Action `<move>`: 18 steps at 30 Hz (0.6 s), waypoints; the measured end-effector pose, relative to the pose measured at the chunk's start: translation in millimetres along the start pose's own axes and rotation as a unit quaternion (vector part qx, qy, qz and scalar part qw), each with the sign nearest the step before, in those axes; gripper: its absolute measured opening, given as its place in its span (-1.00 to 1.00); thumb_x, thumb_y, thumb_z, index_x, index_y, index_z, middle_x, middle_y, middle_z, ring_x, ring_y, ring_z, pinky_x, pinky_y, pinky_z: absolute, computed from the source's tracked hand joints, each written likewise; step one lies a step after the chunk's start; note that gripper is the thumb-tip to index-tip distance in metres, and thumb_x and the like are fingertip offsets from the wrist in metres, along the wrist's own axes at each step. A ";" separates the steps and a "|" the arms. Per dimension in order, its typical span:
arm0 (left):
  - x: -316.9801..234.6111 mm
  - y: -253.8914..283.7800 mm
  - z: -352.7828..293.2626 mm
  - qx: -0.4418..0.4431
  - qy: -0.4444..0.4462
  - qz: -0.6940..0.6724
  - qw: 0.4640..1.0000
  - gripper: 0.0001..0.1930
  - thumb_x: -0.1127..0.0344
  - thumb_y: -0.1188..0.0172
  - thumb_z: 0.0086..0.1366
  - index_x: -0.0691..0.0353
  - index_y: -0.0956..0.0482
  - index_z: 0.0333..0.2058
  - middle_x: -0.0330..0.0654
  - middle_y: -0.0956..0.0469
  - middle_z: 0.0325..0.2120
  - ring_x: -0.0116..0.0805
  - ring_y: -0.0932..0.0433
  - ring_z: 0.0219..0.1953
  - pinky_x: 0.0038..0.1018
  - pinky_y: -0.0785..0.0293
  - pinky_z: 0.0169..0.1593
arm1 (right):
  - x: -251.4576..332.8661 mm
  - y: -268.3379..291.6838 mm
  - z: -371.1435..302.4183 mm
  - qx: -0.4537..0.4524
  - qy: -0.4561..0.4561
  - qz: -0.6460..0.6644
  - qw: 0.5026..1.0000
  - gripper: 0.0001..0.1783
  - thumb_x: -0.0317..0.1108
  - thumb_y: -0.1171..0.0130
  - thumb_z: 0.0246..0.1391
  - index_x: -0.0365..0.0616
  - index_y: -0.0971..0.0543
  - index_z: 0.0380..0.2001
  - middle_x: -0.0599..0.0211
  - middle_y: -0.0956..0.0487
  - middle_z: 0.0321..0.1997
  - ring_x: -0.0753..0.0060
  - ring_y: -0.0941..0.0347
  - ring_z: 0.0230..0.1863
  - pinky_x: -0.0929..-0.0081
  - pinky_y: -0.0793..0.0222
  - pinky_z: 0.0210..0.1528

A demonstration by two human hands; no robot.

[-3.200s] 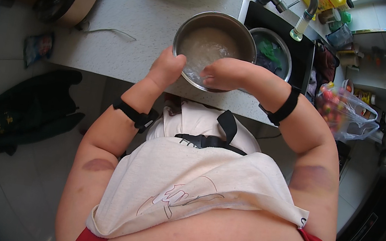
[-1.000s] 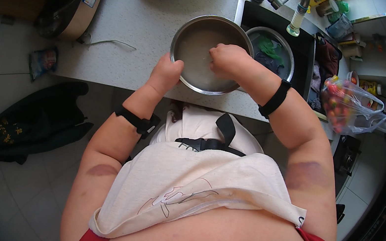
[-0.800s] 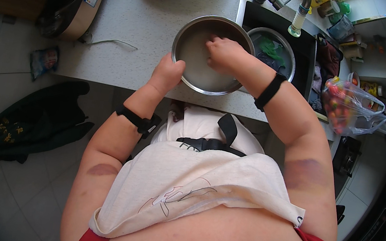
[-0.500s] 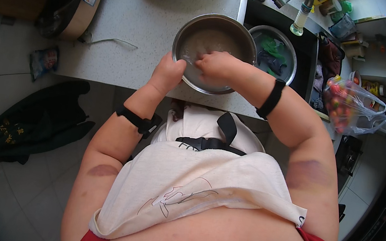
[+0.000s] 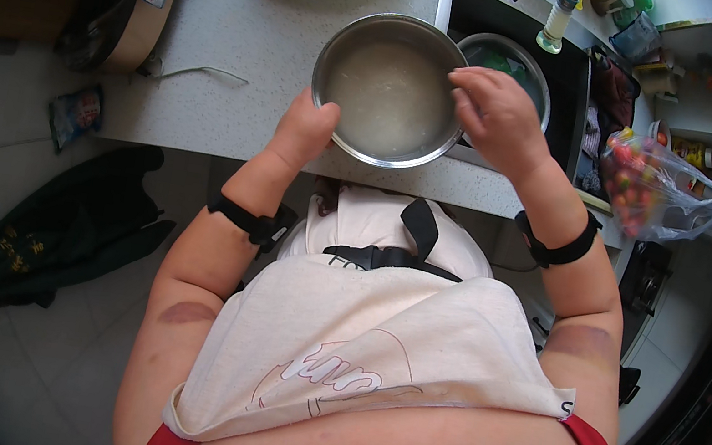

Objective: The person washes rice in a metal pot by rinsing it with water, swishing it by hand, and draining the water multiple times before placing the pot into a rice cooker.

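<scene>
- Lifted from the cloudy water [image 5: 388,98], the right hand [image 5: 502,120] is now at the pot's right rim; the stirring appears paused.
- The left hand [image 5: 304,127] grips the left rim, thumb on top.
- Right fingers bend loosely; whether they grasp, one cannot tell.
- The pot [image 5: 381,162] stands on the counter [image 5: 248,22], beside the sink [image 5: 565,116].

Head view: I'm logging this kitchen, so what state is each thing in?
Pot, upright, uncovered, holding cloudy liquid
Left hand, gripping pot rim
Right hand, at pot's right rim; contact unclear
Faucet, no stream visible
Basin, partly hidden
Clear bag, filled with colourful round items
</scene>
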State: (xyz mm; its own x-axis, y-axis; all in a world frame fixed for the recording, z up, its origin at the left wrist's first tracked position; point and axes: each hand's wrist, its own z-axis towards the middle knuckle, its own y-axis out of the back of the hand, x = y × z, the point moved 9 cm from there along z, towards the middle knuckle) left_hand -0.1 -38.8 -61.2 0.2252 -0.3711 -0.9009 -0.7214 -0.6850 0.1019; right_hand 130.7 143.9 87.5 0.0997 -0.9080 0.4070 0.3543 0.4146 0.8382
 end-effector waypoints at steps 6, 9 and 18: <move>-8.1 -11.0 -12.4 0.027 0.076 -0.026 0.996 -0.49 0.30 0.01 0.07 0.29 -0.39 0.06 -0.12 -0.56 -0.26 -0.34 -0.57 -0.38 -0.41 -0.56 -0.42 | -67.8 0.6 -61.1 -0.005 -0.255 0.074 0.964 -0.76 -0.28 -0.12 0.13 -0.25 -0.61 -0.33 0.10 -0.61 -0.30 0.08 -0.52 -0.20 0.27 -0.43 -0.10; -3.8 -12.1 -12.0 0.049 0.113 -0.004 0.992 -0.49 0.30 -0.02 0.10 0.28 -0.39 0.07 -0.10 -0.55 -0.22 -0.32 -0.60 -0.32 -0.37 -0.62 -0.36 | -68.5 -11.2 -69.2 0.026 -0.291 0.115 0.949 -0.75 -0.26 -0.13 0.14 -0.26 -0.61 -0.38 0.10 -0.59 -0.35 0.09 -0.51 -0.25 0.25 -0.42 -0.14; -5.6 -20.5 -12.2 0.042 0.127 -0.037 0.990 -0.50 0.32 0.00 0.11 0.33 -0.39 0.07 -0.07 -0.56 -0.20 -0.27 -0.62 -0.26 -0.32 -0.65 -0.30 | -79.8 -34.6 -60.6 0.099 -0.348 0.178 0.915 -0.67 -0.19 -0.19 0.09 -0.32 -0.57 -0.41 0.06 -0.56 -0.42 0.13 -0.48 -0.38 0.29 -0.40 -0.27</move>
State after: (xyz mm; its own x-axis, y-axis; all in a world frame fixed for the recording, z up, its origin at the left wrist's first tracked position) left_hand 21.4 -30.3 -53.2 0.4291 -0.4746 -0.7685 -0.7465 -0.6654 -0.0059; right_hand 166.8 198.3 3.9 -0.4642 -0.4840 0.7418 0.2323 0.7417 0.6292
